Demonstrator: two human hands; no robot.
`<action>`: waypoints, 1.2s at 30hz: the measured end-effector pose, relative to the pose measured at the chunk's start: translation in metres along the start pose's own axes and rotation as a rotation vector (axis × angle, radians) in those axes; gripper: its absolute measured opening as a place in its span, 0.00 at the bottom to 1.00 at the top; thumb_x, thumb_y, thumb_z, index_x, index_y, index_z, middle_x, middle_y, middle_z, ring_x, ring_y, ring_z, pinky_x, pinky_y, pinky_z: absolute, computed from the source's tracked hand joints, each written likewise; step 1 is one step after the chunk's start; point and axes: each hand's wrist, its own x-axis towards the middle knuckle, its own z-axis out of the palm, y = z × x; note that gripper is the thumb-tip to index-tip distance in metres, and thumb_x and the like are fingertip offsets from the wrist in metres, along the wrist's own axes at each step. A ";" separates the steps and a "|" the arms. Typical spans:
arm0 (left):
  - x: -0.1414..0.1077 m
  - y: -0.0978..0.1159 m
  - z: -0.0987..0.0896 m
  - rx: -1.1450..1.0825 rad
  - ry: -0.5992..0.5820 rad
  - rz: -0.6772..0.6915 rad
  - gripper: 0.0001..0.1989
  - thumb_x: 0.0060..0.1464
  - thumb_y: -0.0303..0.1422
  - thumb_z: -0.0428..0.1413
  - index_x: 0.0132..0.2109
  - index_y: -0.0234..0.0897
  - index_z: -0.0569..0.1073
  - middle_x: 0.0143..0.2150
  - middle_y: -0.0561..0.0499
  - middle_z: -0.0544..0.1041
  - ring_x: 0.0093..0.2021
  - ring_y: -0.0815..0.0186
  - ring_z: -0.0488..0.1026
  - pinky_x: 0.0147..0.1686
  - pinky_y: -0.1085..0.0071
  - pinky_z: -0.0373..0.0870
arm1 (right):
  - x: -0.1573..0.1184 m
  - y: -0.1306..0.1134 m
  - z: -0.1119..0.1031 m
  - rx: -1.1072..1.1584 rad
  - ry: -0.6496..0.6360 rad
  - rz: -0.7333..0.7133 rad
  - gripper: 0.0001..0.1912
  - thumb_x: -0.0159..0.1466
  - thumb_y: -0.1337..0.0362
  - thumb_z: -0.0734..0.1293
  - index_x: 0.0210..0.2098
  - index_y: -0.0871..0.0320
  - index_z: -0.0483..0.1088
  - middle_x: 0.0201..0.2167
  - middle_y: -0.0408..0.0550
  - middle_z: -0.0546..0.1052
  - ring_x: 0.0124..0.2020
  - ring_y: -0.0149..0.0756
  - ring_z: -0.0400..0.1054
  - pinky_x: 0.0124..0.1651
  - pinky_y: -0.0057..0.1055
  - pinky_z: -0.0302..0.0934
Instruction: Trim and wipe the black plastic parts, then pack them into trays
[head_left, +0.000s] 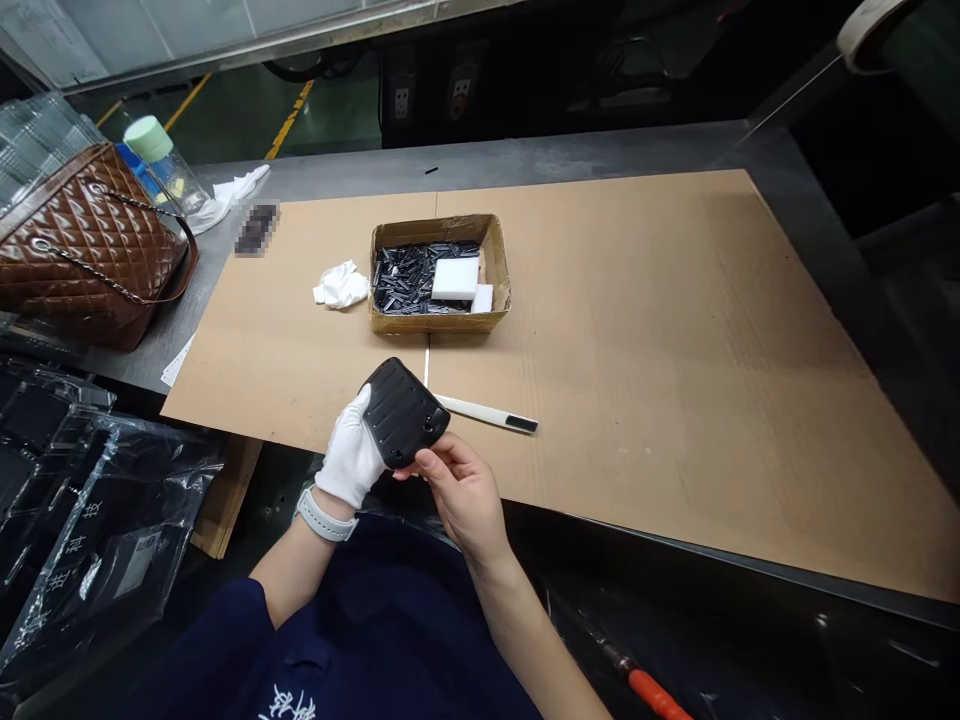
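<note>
In the head view, a black plastic cover (pixel 403 410) with raised ribs, rounded corners and small holes at its lower edge is held tilted above the table's near edge. My left hand (pixel 351 450), in a white glove, is closed around its left side. Bare, my right hand (pixel 465 490) has its thumb and fingers pinched at the cover's lower right edge; whether a small piece is between them is hidden. Just right of the cover lies a white-handled tool (pixel 487 412) with a dark end. Beyond it stands a cardboard box (pixel 442 323) with many small black strips (pixel 409 275) inside.
White foam blocks (pixel 455 278) sit in the box, and a crumpled white cloth (pixel 341 286) lies beside it. Cardboard (pixel 675 350) covers the table. At left are a brown quilted bag (pixel 90 240), a bottle (pixel 161 150) and plastic-wrapped black parts (pixel 112 510). An orange handle (pixel 656 693) shows below right.
</note>
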 end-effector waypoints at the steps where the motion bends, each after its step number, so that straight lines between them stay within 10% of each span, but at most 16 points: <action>1: 0.000 0.000 0.000 0.004 -0.020 -0.010 0.12 0.58 0.37 0.49 0.31 0.37 0.72 0.27 0.51 0.75 0.31 0.65 0.74 0.42 0.67 0.73 | 0.000 0.000 -0.001 -0.001 -0.015 -0.003 0.16 0.53 0.51 0.72 0.25 0.56 0.70 0.20 0.42 0.75 0.22 0.32 0.70 0.31 0.32 0.68; 20: -0.006 -0.002 -0.002 0.103 0.175 0.185 0.13 0.56 0.40 0.53 0.39 0.34 0.74 0.37 0.49 0.79 0.39 0.65 0.76 0.46 0.68 0.72 | -0.008 -0.006 -0.001 -0.190 0.075 -0.157 0.14 0.55 0.52 0.70 0.22 0.55 0.67 0.19 0.42 0.75 0.22 0.34 0.70 0.26 0.28 0.65; 30: -0.005 0.000 0.002 -0.086 -0.004 -0.136 0.12 0.58 0.36 0.50 0.31 0.37 0.73 0.26 0.53 0.75 0.28 0.70 0.72 0.41 0.73 0.72 | -0.006 -0.005 -0.010 -0.077 -0.140 -0.102 0.13 0.57 0.52 0.70 0.26 0.55 0.72 0.21 0.45 0.77 0.23 0.35 0.73 0.32 0.32 0.69; 36: -0.009 -0.005 0.001 0.136 -0.066 -0.001 0.10 0.55 0.38 0.54 0.32 0.36 0.73 0.28 0.50 0.75 0.30 0.66 0.72 0.40 0.69 0.71 | -0.004 -0.005 -0.011 -0.063 -0.155 -0.124 0.12 0.56 0.53 0.70 0.26 0.55 0.72 0.22 0.44 0.78 0.24 0.35 0.74 0.32 0.30 0.69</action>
